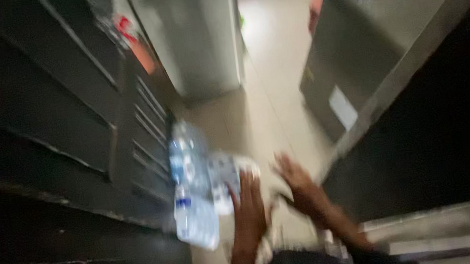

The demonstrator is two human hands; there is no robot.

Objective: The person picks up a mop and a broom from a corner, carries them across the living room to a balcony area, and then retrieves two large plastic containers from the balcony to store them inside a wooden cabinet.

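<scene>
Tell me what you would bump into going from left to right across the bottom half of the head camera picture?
Dark slatted cabinet front → clear plastic water bottles with blue labels → left hand → right hand → dark counter side with a pale metal edge.

We see a shrink-wrapped pack of clear plastic water bottles on the floor by the dark cabinet, blue bands around the bottles. A pale rectangular label sits on the grey box at right, blurred.
</scene>
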